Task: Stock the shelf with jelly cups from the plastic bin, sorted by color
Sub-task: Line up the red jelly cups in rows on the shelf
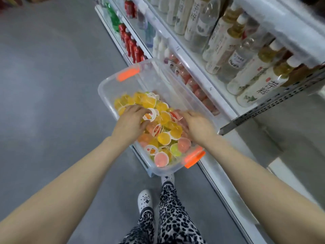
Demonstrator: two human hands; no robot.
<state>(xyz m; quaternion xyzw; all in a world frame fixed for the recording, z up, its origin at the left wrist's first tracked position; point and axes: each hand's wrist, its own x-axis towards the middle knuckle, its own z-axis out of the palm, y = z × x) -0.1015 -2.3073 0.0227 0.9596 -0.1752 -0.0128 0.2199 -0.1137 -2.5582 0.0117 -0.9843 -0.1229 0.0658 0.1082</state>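
A clear plastic bin (pixel 109 88) with orange handle clips sits low in front of me, beside the shelf. It holds several jelly cups (pixel 165 138) in yellow, orange, pink and green, heaped at its near end. Both my hands are down inside the bin on the heap. My left hand (pixel 131 120) has its fingers curled around a white-lidded jelly cup (pixel 150 116). My right hand (pixel 197 126) lies on the pink and orange cups at the bin's right side, fingers bent into them; what it holds is hidden by motion blur.
A white shelf unit (pixel 198 67) runs along the right, with tea and water bottles (pixel 228 48) above, red and green drink bottles (pixel 131 44) lower at the far end. Grey floor (pixel 52 76) spreads to the left. My feet in white clogs (pixel 146 201) stand below the bin.
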